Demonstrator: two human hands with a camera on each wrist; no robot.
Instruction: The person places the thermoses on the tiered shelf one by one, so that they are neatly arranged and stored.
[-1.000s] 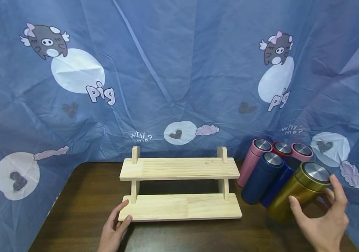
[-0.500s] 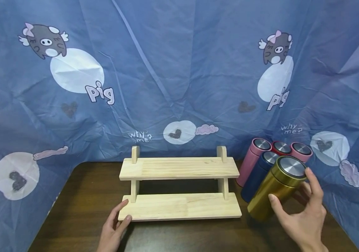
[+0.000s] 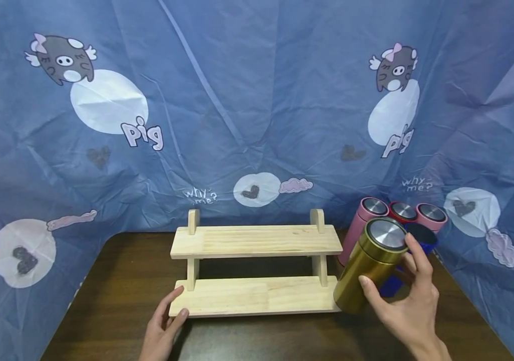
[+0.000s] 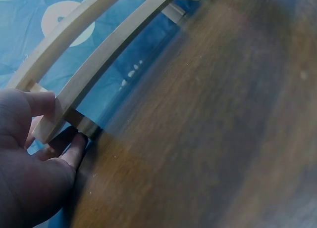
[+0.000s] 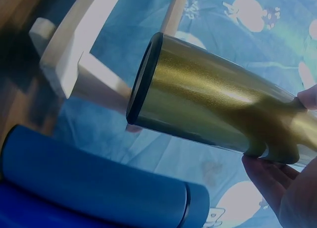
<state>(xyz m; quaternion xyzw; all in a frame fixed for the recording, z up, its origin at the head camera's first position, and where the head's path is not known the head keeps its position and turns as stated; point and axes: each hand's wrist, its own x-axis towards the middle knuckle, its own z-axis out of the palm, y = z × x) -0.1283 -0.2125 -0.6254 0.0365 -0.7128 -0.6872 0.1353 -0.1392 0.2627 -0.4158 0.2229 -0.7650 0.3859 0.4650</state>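
My right hand [image 3: 410, 313] grips a gold thermos bottle [image 3: 367, 271] with a steel-topped lid, thumb on its near side and fingers at the far side. The bottle leans slightly, its base overlapping the right end of a two-tier wooden rack [image 3: 257, 297] in the head view. In the right wrist view the gold thermos [image 5: 203, 94] shows its dark-rimmed base, held clear of the table. My left hand [image 3: 161, 328] holds the left front corner of the rack's lower shelf. The left wrist view shows its fingers [image 4: 42, 103] around that board end.
Behind the gold bottle stand a pink thermos [image 3: 355, 228], a red one [image 3: 403, 210], another pink one [image 3: 432, 214] and a bright blue one [image 3: 425, 239]. A dark blue thermos [image 5: 99, 176] shows in the right wrist view. A blue printed curtain [image 3: 257, 100] backs the brown table [image 3: 257, 341].
My right hand has carried the gold thermos leftward, from the right side of the bottle group to the rack's right end. The left hand and the rack stay in place.
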